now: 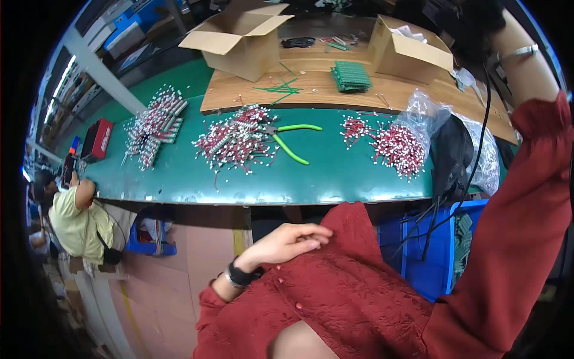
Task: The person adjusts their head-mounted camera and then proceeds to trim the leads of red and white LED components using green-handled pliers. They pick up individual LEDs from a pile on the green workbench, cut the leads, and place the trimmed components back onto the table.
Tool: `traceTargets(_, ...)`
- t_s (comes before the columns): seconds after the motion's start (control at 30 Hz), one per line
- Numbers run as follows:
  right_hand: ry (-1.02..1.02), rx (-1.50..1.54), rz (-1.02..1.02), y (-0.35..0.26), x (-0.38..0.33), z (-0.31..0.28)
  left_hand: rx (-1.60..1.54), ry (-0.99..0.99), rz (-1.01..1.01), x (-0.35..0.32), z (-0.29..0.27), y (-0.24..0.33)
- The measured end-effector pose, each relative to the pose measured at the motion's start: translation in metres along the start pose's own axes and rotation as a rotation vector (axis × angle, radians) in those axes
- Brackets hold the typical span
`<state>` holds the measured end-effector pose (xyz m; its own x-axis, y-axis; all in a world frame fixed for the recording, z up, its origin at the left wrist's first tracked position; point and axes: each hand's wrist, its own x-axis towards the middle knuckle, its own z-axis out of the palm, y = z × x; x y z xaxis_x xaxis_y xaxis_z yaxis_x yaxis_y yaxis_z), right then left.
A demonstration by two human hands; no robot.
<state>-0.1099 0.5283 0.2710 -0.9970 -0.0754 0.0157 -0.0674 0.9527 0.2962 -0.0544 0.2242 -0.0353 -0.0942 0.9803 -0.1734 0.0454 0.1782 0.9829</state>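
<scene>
The person's left grip (pixel 293 242) is slack, its fingers loosely together against the front of the dark red patterned blouse (pixel 359 281), with nothing seen in it and apart from everything on the glossy green worktop (pixel 329 182); the right grip (pixel 511 35) is raised to the upper right edge, next to a black, shadowed shape, and whether it is clenched on anything cannot be told. The red and white wire leads with small white ends lie on the worktop in three places: a left heap (pixel 154 127) and a middle heap (pixel 236 139), both mixed with pale, strip-like pieces, and a right heap (pixel 399 149) beside a crumpled clear plastic bag (pixel 418 116), which seems to be loose leads only. Judging by that, the left and middle heaps look further along, while the right heap seems left to be worked through, though no count can be made. The cutting pliers with bright green handles (pixel 293 127) lie spread at the right side of the middle heap, out of either grip. Behind, on the wood-grain panel (pixel 230 93), a stack of flat green boards (pixel 351 76) sits apart from the leads, apparently unused, near thin green strips (pixel 281 90) that look like offcuts
</scene>
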Motion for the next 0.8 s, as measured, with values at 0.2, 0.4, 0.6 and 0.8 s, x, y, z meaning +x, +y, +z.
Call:
traceTargets(0.2, 0.249, 0.291, -0.276, -0.054, -0.002, 0.07, -0.228, -0.219, -0.091, 0.021, 0.013, -0.069)
traceTargets(0.4, 0.099, 0.502, -0.254, -0.146, -0.004, 0.181, 0.094, -0.397, 0.072, 0.056, 0.028, -0.088)
traceTargets(0.6, -0.068, 0.523, -0.139, -0.168, -0.003, 0.245, 0.346, -0.475, 0.264, 0.07, 0.048, -0.093)
traceTargets(0.8, 0.063, 0.584, 0.037, -0.175, 0.004, 0.268, 0.685, 0.117, -0.143, 0.037, -0.003, -0.1)
